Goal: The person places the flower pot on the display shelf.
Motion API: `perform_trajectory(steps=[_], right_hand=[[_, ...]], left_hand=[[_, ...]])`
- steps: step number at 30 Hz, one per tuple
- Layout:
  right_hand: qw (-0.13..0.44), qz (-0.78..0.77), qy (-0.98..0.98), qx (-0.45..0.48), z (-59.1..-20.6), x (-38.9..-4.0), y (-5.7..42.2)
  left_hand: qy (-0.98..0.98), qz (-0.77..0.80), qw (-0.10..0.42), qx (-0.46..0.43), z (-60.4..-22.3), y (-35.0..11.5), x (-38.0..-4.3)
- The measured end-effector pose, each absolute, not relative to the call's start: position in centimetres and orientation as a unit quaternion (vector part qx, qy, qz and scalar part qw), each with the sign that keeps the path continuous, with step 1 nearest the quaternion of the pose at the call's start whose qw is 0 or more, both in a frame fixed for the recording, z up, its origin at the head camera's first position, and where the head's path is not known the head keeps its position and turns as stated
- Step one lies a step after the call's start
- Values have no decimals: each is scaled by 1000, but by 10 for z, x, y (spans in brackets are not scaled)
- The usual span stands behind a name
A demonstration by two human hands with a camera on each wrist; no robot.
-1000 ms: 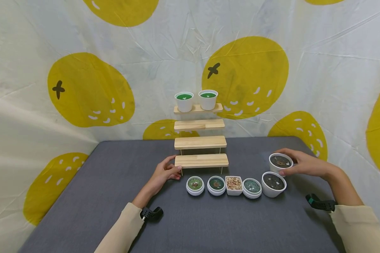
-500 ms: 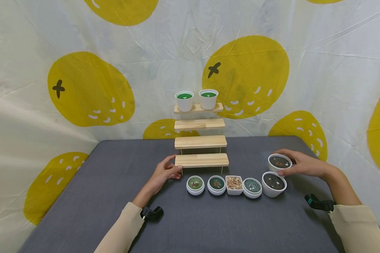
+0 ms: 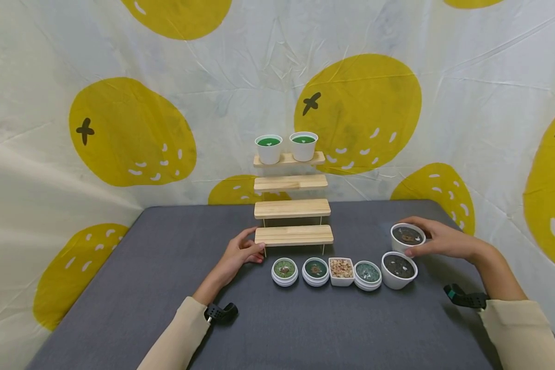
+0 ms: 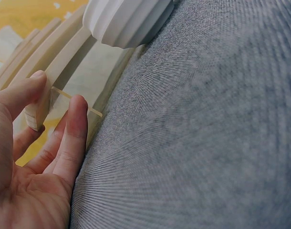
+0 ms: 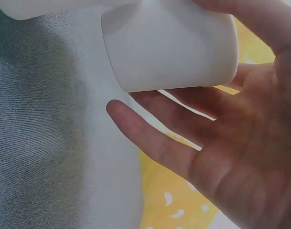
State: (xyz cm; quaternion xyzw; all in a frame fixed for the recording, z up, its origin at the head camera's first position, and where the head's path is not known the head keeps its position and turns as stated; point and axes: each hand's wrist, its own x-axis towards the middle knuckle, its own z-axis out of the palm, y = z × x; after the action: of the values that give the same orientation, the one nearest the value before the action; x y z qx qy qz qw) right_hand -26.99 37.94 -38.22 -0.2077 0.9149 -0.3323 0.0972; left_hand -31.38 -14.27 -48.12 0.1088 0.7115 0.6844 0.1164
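In the head view, my left hand (image 3: 237, 253) is at the left end of the lowest step of a tiered wooden display stand (image 3: 294, 236). The left wrist view shows thumb and fingers pinching that board end (image 4: 36, 112), with the other fingers curled beside the thin leg. At the right, my right hand (image 3: 445, 239) grips a white cup (image 5: 169, 47) with a dark, patterned top, thumb on the near side and fingers round the far side. Directly in front of it stands a similar white cup (image 3: 399, 271). Whether the held cup touches the table is unclear.
Before the stand sit a ribbed pot with a light green top (image 3: 284, 272), a dark green one (image 3: 315, 272), a square dish of tan bits (image 3: 341, 271) and a teal-topped pot (image 3: 367, 275). Two green-topped cups (image 3: 269, 150) stand on the highest step. A patterned curtain (image 3: 240, 61) hangs behind.
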Motion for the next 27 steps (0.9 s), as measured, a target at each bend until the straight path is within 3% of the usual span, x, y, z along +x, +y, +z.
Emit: perform_trajectory(steps=[21,27], right_hand=[[-5,-358,902,-241,-355,-279,354],[33,-359,898,-252,-327,-300,322]], left_hand=[[712,685,111,113,-483,-141,-312],[713,684,108,111,-481,-142,-312]])
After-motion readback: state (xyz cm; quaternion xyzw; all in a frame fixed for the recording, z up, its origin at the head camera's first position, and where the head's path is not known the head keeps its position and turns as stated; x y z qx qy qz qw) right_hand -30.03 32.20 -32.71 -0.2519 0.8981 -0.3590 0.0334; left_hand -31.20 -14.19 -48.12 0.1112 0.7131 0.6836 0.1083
